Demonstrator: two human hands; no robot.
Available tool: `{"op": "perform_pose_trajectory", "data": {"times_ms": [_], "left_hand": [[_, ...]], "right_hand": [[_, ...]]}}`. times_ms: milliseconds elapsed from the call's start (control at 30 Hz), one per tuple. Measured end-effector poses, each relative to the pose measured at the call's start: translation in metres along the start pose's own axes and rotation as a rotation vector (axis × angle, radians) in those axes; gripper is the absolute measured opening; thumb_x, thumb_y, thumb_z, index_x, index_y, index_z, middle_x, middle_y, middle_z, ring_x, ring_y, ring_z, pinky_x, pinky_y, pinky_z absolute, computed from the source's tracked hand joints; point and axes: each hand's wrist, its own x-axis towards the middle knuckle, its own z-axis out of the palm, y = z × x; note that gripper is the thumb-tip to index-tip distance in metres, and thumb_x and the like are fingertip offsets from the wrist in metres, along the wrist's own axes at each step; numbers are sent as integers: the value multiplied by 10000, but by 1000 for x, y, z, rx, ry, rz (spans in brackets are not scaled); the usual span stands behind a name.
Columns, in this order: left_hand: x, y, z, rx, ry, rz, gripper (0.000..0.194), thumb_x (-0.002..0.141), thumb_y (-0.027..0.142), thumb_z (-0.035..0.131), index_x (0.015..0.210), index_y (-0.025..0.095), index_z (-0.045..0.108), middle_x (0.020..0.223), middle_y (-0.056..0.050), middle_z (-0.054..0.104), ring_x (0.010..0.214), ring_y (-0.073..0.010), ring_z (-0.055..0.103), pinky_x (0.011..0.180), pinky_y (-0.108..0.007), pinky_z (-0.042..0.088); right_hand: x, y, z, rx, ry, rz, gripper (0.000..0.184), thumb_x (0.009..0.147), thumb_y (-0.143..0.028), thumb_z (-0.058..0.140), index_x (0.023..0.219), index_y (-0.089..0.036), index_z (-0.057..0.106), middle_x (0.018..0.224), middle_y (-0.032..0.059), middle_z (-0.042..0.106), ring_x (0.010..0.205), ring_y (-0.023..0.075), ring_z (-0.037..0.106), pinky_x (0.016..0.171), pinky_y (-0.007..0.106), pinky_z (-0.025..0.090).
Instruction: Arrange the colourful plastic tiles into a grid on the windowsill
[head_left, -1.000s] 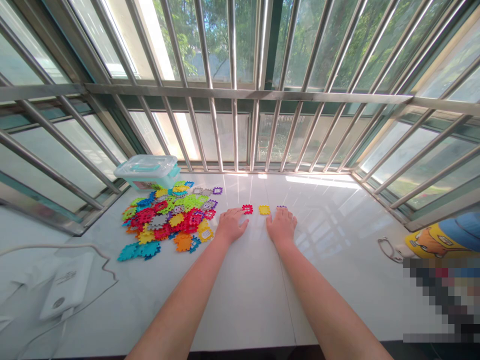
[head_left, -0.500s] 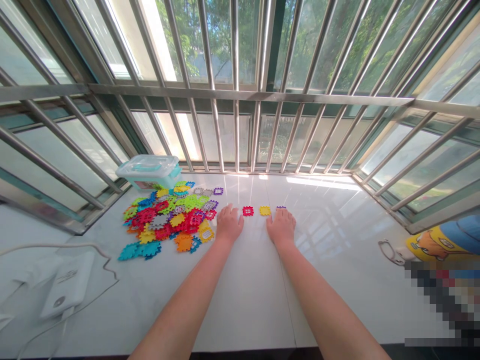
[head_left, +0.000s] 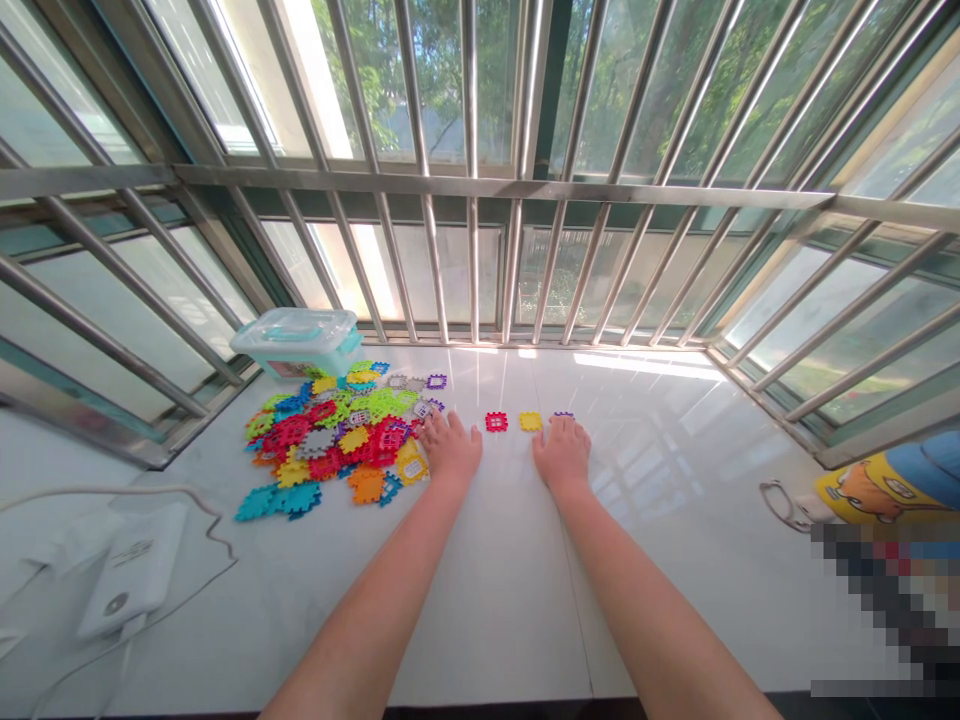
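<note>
Glossy white tiled ledge [head_left: 487, 620] is stretching beneath a barred window, and the person's left hand [head_left: 450, 450] is resting on it palm down, fingers open and slightly spread, holding nothing that shows. Its fingertips are reaching the near edge of a purple-and-grey notched plastic piece [head_left: 426, 408], though whether they are touching it is hard to tell. The right hand [head_left: 562, 455] is lying equally flat and open, empty, with its fingertips just at a small purple notched plastic piece [head_left: 563, 414]. Between the hands, a red square notched plastic piece [head_left: 496, 422] and a yellow square notched plastic piece [head_left: 530, 421] are sitting side by side, apart from each other and touching neither hand. To the left, a loose heap of interlocking plastic puzzle pieces [head_left: 330, 435] is spreading in red, lime green, blue, orange, yellow and grey, each piece waffled and toothed along its edges. Behind the heap, a translucent plastic storage box with a teal latch [head_left: 296, 342] is standing against the window frame. A white plug-in device with a thin white cable [head_left: 131, 565] is lying at the near left, while a yellow printed bag [head_left: 881, 495] and a looped wire [head_left: 780, 505] are sitting at the right. Stainless steel bars [head_left: 472, 170] are crossing the glass, with green trees glowing beyond.
</note>
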Motion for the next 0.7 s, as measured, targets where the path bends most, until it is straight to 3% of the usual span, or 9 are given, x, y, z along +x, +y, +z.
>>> {"op": "perform_pose_trajectory", "data": {"times_ms": [133,300,500,700], "left_hand": [[0,-2,5,-14,39,-19,685,941,492,516,1487,79,542,1708,-293,269,1593,-451,231,1274,-629,205],[1,-4,9,-19,29,-14,681,945,505,501,1485,94,547,1678,-284,349,1606,-436,206,1279,-650,156],[1,-3,5,-8,59,-41,713,923,507,526,1469,49,556,1726,-284,231,1612,-434,188,1302,-588,147],[3,-2,-1,-30,1,-69,772,940,504,484,1534,11,499,1698,-274,313,1593,-445,231,1310,-576,158]], "right_hand": [[0,-1,-2,-8,-4,-4,399,1003,-363,452,1325,-171,588,1334,170,609,1255,312,501,1141,433,289],[0,-1,-3,-12,-4,-12,381,1007,-363,464,1309,-174,597,1318,159,616,1240,304,502,1134,419,294],[0,-1,-4,5,-7,-21,368,1004,-359,464,1290,-173,604,1299,155,621,1228,300,505,1126,412,294],[0,-1,-5,11,-10,-20,349,1003,-338,462,1274,-176,608,1289,151,626,1225,298,510,1122,409,297]]}}
